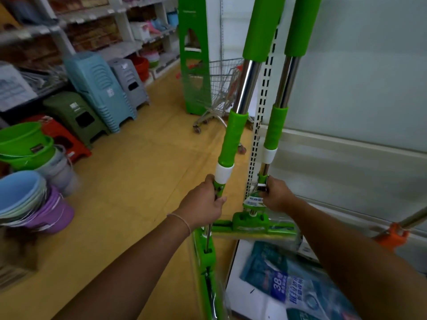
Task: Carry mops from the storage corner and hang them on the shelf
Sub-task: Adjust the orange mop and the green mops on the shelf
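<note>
Stretching across the aisle, a yellow floor [143,172] — bearing stacks of plastic stools [101,88] in blue, grey, green and red along the left, nested buckets [30,181] in green, blue and purple nearer the camera, and a wire shopping cart [221,88] standing on its wheels farther back. Running along the right, a white shelf base [245,296] — carrying blue printed packets [298,289] lying flat.
</note>
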Available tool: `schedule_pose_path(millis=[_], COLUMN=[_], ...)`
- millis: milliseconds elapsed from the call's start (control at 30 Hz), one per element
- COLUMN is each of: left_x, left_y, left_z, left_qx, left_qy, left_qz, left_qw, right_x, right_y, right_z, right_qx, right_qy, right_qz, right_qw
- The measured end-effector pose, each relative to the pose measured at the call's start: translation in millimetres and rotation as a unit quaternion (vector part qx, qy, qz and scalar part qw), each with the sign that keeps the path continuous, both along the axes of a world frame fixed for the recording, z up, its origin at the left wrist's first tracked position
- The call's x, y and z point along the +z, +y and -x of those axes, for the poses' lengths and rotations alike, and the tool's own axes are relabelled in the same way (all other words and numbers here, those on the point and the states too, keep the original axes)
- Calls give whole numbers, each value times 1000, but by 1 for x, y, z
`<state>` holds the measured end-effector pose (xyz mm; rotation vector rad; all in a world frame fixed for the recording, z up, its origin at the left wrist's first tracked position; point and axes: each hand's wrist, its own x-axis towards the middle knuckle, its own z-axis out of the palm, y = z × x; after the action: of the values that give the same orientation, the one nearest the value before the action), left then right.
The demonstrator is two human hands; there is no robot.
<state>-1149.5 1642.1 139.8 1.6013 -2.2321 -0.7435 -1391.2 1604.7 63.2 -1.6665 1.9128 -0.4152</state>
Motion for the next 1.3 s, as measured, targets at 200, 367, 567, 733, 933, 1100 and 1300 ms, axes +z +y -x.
schedule_pose_path(millis=[200, 367, 567, 733, 933, 1100, 1300], left_x=[-3, -9, -12, -9, -10, -10, -11], left_y=[1, 3, 7, 9, 15, 9, -4], left_z=[6, 13, 24, 37, 69, 96, 110], left_qx=[5, -4, -18, -27, 36, 107, 49], left_qy=[-21, -27, -22, -43, -96, -110, -62], left_qz=[28, 46, 41, 52, 97, 91, 39], left_qw=[999, 999, 999, 997, 990, 984, 996], right_x=[-6, -8, 1, -4, -22, -13, -15], right_y=[-20, -30, -17, 51, 100, 99, 78], right_z=[-1, 6, 11, -22, -60, -70, -54], right_qx=[-42, -53, -108, -148, 15, -43, -99], right_qy=[15, 28, 55, 37, -240, -283, -110], right_qz=[21, 23, 32, 71, -89, 98, 120], right_qw=[999, 998, 992, 986, 967, 953, 982])
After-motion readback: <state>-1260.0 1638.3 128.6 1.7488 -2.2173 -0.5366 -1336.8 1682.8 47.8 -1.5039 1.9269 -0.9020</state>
